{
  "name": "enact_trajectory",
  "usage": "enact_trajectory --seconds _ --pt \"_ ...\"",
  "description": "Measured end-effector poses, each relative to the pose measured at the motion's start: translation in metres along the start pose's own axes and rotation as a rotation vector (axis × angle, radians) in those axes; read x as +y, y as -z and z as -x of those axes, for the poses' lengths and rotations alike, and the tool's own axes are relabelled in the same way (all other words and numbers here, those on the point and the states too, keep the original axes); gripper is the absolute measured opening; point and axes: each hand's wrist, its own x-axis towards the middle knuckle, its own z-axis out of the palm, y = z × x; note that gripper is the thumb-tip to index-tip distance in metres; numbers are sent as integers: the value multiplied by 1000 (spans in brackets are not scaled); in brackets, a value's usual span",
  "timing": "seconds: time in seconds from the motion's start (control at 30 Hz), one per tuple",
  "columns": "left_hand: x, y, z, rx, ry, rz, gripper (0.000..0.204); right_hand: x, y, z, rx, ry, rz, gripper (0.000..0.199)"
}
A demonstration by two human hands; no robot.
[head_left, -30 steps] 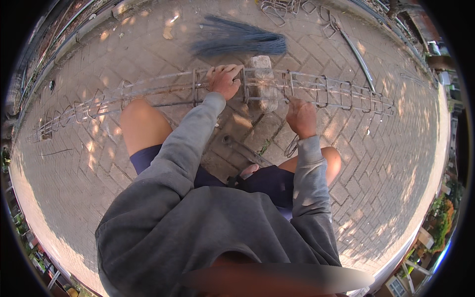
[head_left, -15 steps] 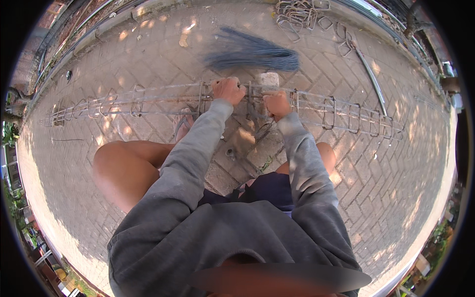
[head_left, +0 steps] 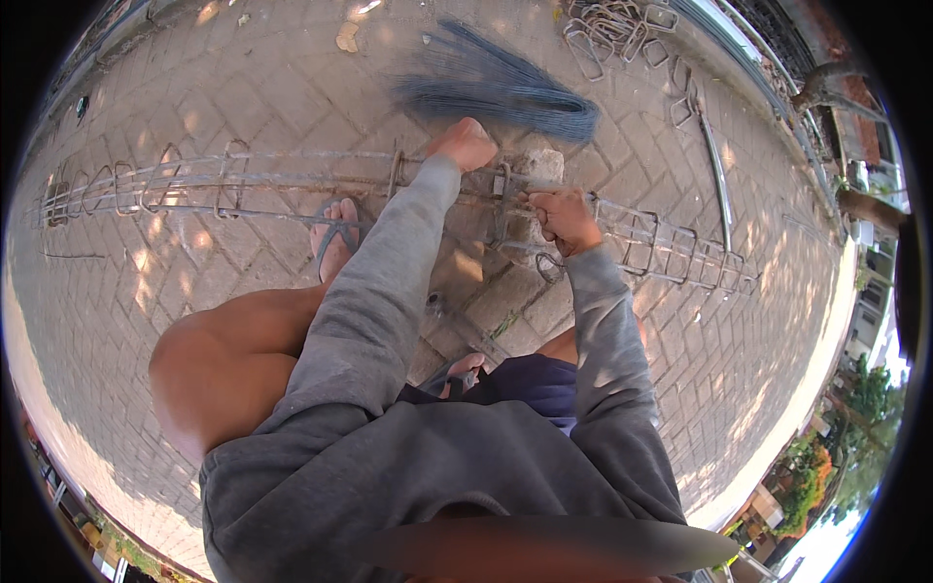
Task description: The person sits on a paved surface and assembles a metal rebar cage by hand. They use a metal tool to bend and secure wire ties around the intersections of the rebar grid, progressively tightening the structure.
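A long, narrow rebar cage [head_left: 292, 211] of thin rods and square stirrups lies across the paving in front of me. My left hand [head_left: 465, 144] is at its far rod, close to a folded bundle of blue-grey tie wire [head_left: 525, 104]. That hand looks closed, its fingers mostly hidden. On the near side of the cage, right of a middle stirrup [head_left: 501, 199], my right hand [head_left: 567, 219] is closed with thumb and fingers together. What it grips, if anything, is hidden. A dark wire-like loop [head_left: 549, 267] shows just below it.
A pale block [head_left: 541, 167] sits under the cage between my hands. Loose stirrups [head_left: 612, 29] are piled at the far right, near a metal bar [head_left: 717, 180]. My sandalled foot [head_left: 335, 238] is at the cage's near side.
My left hand has moved slightly away from me, toward the wire bundle. My right hand has shifted right and nearer to me. The view has turned and shifted a little.
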Motion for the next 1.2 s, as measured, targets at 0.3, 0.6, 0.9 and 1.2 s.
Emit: enact_trajectory --seconds 0.3,0.6,0.9,1.2 --pt "21 -23 11 266 -79 -78 12 -14 -9 -2 126 49 128 25" --pt "8 -37 -8 238 -156 -27 7 -26 3 -23 41 134 179 18" --pt "7 -24 -8 235 -143 271 14 4 -2 -18 171 158 363 23" --pt "8 -22 3 298 -279 430 20 44 -4 -37 267 726 874 24"
